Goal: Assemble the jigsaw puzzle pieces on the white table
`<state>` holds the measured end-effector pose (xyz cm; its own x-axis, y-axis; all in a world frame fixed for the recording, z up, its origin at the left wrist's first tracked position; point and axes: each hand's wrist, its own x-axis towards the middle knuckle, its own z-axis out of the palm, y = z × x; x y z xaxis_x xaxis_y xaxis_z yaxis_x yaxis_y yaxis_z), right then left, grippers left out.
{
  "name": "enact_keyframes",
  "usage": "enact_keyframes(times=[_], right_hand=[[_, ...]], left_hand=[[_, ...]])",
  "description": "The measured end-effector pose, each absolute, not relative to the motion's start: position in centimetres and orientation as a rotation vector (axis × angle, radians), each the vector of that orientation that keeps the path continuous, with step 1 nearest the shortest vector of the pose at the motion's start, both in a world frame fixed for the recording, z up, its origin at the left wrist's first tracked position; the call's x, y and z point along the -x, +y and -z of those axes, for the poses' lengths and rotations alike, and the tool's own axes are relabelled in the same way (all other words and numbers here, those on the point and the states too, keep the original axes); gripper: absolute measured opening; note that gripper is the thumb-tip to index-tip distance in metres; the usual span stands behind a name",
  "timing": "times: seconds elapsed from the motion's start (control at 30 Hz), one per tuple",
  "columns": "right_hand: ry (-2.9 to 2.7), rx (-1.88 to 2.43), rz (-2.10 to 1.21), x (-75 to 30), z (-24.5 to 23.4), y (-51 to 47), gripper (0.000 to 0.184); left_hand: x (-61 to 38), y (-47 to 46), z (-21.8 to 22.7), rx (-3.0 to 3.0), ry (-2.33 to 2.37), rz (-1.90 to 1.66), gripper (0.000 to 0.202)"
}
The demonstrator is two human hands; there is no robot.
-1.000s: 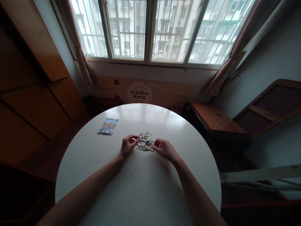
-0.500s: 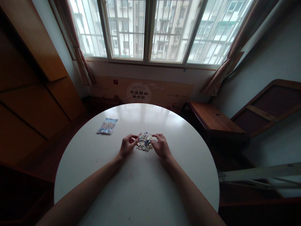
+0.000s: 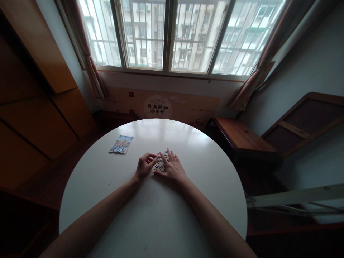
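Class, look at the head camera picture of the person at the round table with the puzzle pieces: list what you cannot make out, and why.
- Puzzle pieces: mostly hidden under the flat right hand; too small to count.
- Left hand: fingers curled at the pile's edge; whether they pinch a piece cannot be told.
- Printed packet: picture too small to read.
- Both forearms: cut off by the bottom edge.

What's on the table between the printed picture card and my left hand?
Nothing: in the head view, only bare white table separates the card from the left hand.
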<state>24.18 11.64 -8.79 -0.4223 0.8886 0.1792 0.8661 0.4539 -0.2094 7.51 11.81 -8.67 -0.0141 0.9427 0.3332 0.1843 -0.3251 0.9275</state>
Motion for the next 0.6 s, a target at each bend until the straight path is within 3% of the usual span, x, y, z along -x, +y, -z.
enact_keyframes(times=[0.27, 0.47, 0.6], right_hand=[[-2.393, 1.538, -0.089, -22.4, 8.6, 13.4, 0.065], [-2.140, 1.375, -0.097, -22.6, 8.3, 13.1, 0.057], [-1.645, 1.185, -0.312, -23.2, 8.4, 11.7, 0.032]], left_hand=[[-7.3, 12.0, 8.8, -1.454, 1.210, -1.465, 0.025], [-7.2, 12.2, 8.9, -1.427, 1.196, -1.498, 0.025], [-7.5, 12.1, 8.8, -1.473, 1.212, -1.472, 0.024]])
